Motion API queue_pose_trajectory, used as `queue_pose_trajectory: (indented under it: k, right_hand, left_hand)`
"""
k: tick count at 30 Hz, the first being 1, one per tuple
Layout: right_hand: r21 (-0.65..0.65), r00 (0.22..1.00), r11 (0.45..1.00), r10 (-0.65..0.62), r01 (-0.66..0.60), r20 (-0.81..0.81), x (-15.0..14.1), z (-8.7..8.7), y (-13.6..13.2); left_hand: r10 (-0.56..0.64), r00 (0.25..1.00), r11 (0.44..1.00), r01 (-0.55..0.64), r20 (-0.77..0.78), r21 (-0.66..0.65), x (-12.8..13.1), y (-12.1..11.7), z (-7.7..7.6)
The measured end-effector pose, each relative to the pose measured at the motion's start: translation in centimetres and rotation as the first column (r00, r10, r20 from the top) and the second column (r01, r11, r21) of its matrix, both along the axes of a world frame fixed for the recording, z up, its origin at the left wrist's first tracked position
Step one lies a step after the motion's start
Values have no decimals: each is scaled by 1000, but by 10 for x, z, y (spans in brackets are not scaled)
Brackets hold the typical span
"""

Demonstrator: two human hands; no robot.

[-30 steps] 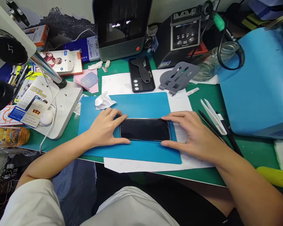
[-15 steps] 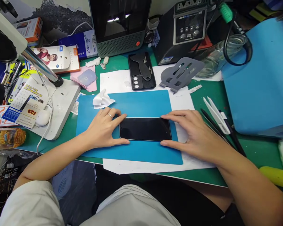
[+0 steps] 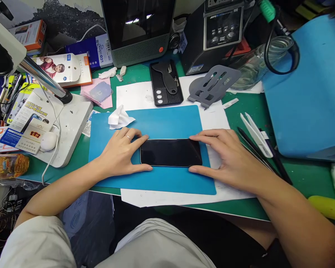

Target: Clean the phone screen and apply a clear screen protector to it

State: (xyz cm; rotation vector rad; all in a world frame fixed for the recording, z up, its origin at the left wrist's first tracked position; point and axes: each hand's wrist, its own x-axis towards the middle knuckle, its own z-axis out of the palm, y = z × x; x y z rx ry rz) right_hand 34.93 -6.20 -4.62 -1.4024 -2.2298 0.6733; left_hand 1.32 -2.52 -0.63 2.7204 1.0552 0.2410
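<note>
A black phone (image 3: 171, 152) lies screen up and lengthwise on a blue mat (image 3: 156, 123). My left hand (image 3: 120, 152) clasps its left end, thumb along the near edge and index finger along the far edge; a ring is on one finger. At the right end my right hand (image 3: 229, 158) grips the phone the same way between thumb and index finger. Both hands rest on the mat and on the white paper (image 3: 220, 119) beneath it.
A crumpled white wipe (image 3: 120, 118) lies at the mat's far left corner. Behind stand a black phone case (image 3: 165, 84), a grey stand (image 3: 212, 86), a soldering station (image 3: 217, 33) and a monitor (image 3: 138, 26). White tweezers (image 3: 255, 134) lie right; a microscope base (image 3: 69, 123) is left.
The view has shifted slightly, so everything sits a little lower left in the picture. Both hands and the phone keep the same hold and place on the mat.
</note>
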Motion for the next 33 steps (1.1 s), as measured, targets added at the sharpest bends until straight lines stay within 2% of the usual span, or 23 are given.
queue_pose_trajectory:
  k: [17,21,27,30,33]
  right_hand:
    - [18,1000,1000,12,-12,-2,-1,2,2]
    - [41,996,999,2,1,-91,-1,8,3]
    - [147,948,976,-113,162,-296,-2,16,9]
    - [124,936,973,-147,195,-319,-4,15,12]
    - [73,940,983,-141,171,-311,-7,14,15]
  left_hand:
    - [1,1000,1000,-1,-14,11,0,1,1]
    - [3,1000,1000,-3,-20,-2,-2,3,4]
    - [-4,999,1000,5,-32,12,-2,7,9]
    - [-8,999,1000,9,-31,24,-1,9,11]
    - [-13,999,1000,14,-30,22,0,10,12]
